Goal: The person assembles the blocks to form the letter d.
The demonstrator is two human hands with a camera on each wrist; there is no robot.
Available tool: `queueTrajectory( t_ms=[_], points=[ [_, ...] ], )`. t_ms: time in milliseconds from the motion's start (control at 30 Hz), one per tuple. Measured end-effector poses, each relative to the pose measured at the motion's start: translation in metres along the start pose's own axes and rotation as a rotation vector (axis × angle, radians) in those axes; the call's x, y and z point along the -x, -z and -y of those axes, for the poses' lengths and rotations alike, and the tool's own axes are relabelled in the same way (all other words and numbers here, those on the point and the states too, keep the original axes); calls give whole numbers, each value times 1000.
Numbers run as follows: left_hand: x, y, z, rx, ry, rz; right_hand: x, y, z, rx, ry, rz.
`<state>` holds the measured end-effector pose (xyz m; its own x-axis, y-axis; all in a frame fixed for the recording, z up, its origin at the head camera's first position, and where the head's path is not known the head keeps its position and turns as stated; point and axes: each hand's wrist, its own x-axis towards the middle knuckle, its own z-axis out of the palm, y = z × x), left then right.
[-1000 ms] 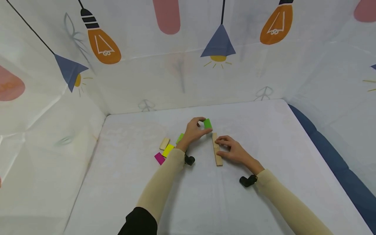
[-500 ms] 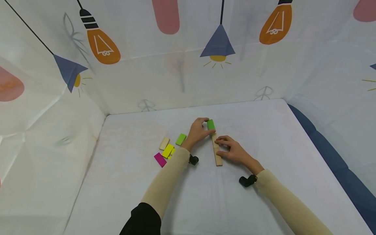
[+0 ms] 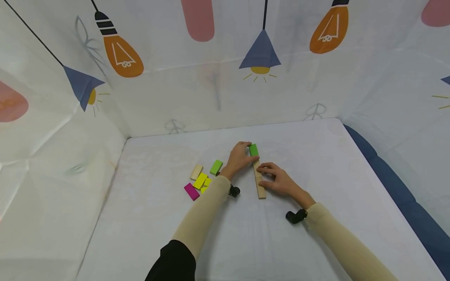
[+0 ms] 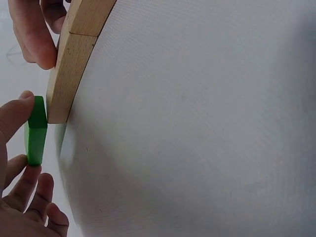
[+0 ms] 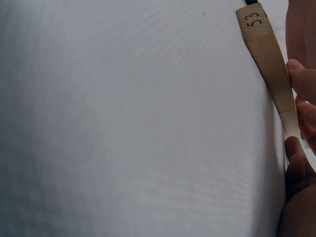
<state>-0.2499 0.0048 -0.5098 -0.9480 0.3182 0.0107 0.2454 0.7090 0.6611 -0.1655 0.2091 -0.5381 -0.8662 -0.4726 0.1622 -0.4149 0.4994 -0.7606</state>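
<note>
Between thumb and fingers my left hand (image 3: 238, 158) pinches a green block (image 3: 254, 150) at the far end of a row of plain wooden blocks. Two of these lie end to end, the nearer wooden block (image 3: 261, 191) and the farther wooden block (image 4: 69, 74). The left wrist view puts the green block right by the row's end; whether they touch I cannot tell. My right hand (image 3: 281, 181) is at the row's right side, its thumb and a finger loosely bent with their tips against the wood. In the right wrist view the number 53 marks one wooden end (image 5: 254, 20).
Left of my left forearm lie loose blocks: a magenta block (image 3: 191, 191), a yellow block (image 3: 200, 181), a plain wooden block (image 3: 197, 171) and another green block (image 3: 216, 167). More yellow is partly hidden by the sleeve. A printed white curtain (image 3: 225, 93) stands behind the white table (image 3: 147, 218).
My left hand has carried the green block a little right and toward me, to the row's far end. More loose blocks show beside the left sleeve. My right hand stays in place.
</note>
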Motion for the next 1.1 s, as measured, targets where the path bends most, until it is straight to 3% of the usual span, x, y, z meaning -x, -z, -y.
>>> queueTrajectory(
  t_ms=[1100],
  points=[
    [-2, -5, 1, -88, 46, 71, 0, -2, 0, 4, 14, -16]
  ],
)
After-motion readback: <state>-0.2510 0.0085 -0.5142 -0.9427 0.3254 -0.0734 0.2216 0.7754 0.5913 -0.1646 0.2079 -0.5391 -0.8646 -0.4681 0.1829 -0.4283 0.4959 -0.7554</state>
